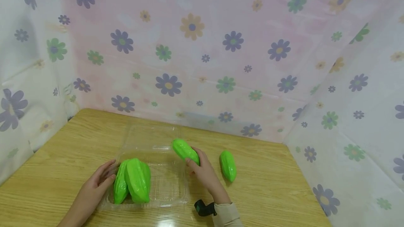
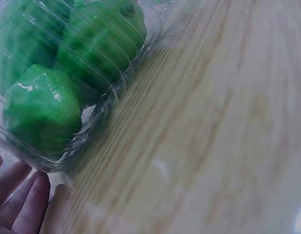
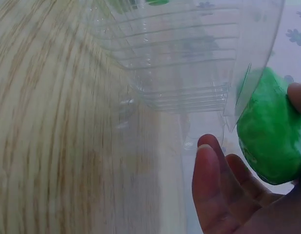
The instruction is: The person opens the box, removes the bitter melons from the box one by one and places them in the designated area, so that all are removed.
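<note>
In the head view my right hand [image 1: 205, 172] grips a bright green, ridged gourd [image 1: 186, 151], shiny like a model, above the right rim of a clear plastic box [image 1: 168, 188]. The right wrist view shows this gourd [image 3: 271, 129] beside the transparent wall, with the thumb at its side. More green gourds [image 1: 138, 181] lie clustered in the left part of the box. Beside the box's left wall is my left hand [image 1: 94, 185], its fingers extended. Its fingertips [image 2: 38, 195] are close to the box's edge in the left wrist view; whether they touch cannot be told.
Another green gourd [image 1: 228, 166] lies on the wooden table [image 1: 265, 192], right of my right hand. The box's clear lid [image 1: 151, 137] lies folded back behind it. Flower-printed sheets [image 1: 208, 66] stand along the table's back and sides. A black wrist device [image 1: 204, 208] sits at the right sleeve.
</note>
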`<action>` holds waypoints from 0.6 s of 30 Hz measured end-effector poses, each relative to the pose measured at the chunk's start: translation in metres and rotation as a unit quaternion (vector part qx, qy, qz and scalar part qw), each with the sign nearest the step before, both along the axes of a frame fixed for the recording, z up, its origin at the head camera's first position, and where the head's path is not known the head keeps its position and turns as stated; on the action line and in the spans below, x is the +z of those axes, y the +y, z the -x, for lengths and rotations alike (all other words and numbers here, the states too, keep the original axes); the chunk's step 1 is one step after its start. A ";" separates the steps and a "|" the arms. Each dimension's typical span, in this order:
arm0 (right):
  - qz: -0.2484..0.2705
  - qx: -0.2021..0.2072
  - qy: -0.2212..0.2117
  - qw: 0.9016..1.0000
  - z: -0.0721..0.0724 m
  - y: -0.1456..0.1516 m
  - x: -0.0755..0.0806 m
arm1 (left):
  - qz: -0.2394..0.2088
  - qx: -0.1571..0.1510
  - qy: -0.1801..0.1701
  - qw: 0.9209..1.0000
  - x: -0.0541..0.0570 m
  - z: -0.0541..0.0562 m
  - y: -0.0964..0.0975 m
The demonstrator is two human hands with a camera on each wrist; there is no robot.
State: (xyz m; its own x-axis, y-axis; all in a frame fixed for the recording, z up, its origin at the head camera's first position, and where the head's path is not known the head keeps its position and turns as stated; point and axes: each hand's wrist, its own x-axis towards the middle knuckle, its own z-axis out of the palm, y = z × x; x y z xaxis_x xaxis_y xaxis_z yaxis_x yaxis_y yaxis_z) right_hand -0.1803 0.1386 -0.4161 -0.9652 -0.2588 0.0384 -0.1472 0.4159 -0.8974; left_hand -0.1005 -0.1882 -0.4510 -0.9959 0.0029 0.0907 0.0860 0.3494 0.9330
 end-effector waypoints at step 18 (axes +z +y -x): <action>-0.058 0.016 0.004 0.998 0.004 0.022 0.001 | -0.003 -0.001 0.009 1.000 -0.001 0.000 0.001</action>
State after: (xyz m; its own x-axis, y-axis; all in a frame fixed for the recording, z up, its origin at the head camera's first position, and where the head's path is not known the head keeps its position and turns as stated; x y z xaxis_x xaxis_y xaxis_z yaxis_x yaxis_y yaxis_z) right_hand -0.1839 0.1611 -0.4148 -0.9563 -0.2920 0.0140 -0.1688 0.5126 -0.8419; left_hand -0.1001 -0.1871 -0.4522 -0.9942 0.0052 0.1078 0.1030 0.3429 0.9337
